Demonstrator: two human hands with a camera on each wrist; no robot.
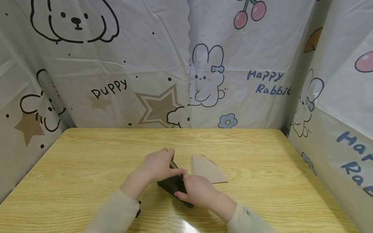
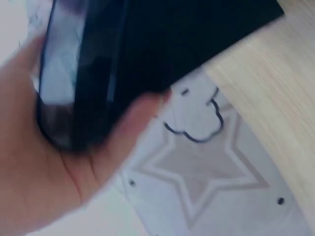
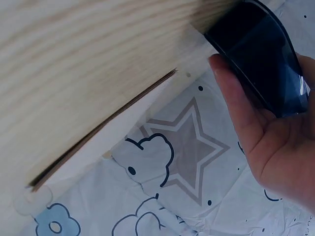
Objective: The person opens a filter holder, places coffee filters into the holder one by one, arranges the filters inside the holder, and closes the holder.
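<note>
A black case with a glossy, see-through-looking face is held tilted over the table between both hands. My left hand grips its far left end, the thumb along the upper edge. At the near right side my right hand grips the case too, its thumb on the front face. The left wrist view shows the case blurred, lying in the left palm. Just beyond the right hand lies a thin stack of tan fan-shaped coffee filters, seen edge-on as filters in the right wrist view.
The wood-grain table runs back to a white printed cloth, which also hangs at both sides. A small black piece shows beside the left sleeve; what it is cannot be told.
</note>
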